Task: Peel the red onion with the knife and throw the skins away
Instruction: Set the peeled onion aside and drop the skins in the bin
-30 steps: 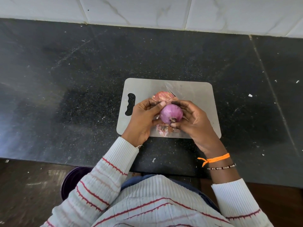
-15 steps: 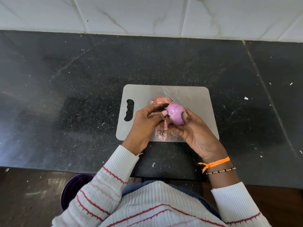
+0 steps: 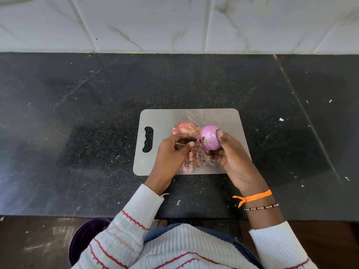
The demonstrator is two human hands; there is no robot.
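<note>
The peeled red onion (image 3: 210, 137) is pale purple, with its root end facing me. My right hand (image 3: 233, 160) holds it above the grey cutting board (image 3: 223, 119), thumb on its top. My left hand (image 3: 171, 154) is just left of the onion with its fingers curled, pinching what looks like a thin strip of skin. A pile of onion skins (image 3: 191, 156) lies on the board under and between my hands. The knife blade (image 3: 192, 120) shows behind the skins, pointing to the far left. Its handle is hidden.
The board lies on a black speckled counter (image 3: 77, 133) against a white tiled wall (image 3: 155, 22). A dark purple bin (image 3: 85, 239) stands on the floor below the counter's front edge, left of my body. Small white scraps dot the counter to the right.
My left hand has come off the onion and pulled a little to the left. My right hand alone now holds the onion and has turned it so the root end faces me.
</note>
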